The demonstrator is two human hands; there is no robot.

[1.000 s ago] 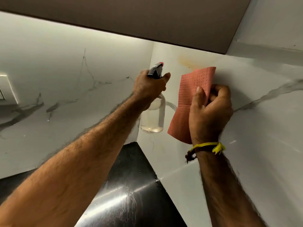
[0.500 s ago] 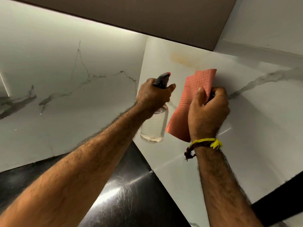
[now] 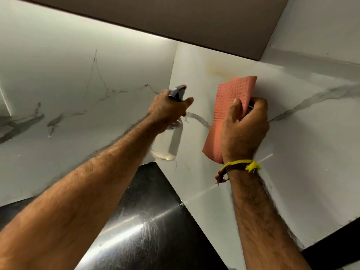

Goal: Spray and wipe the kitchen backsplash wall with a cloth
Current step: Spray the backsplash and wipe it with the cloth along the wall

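Observation:
My left hand (image 3: 167, 110) grips a clear spray bottle (image 3: 168, 145) by its black and red trigger head, nozzle aimed at the corner of the white marble backsplash (image 3: 302, 143). My right hand (image 3: 243, 129) holds a folded pink cloth (image 3: 231, 98) flat against the right wall panel, just right of the bottle. A yellowish stain (image 3: 214, 72) marks the wall above the cloth, under the cabinet. A wet streak (image 3: 198, 118) curves between bottle and cloth.
A brown upper cabinet underside (image 3: 185, 22) overhangs the corner. The glossy black countertop (image 3: 148, 221) lies below. The left marble wall (image 3: 68, 94) has grey veins. A yellow and red thread band circles my right wrist.
Both hands have stayed close together at the corner while the view drifted; the cloth sits slightly lower and nearer the stain, and the wet streak beside the bottle shows more clearly.

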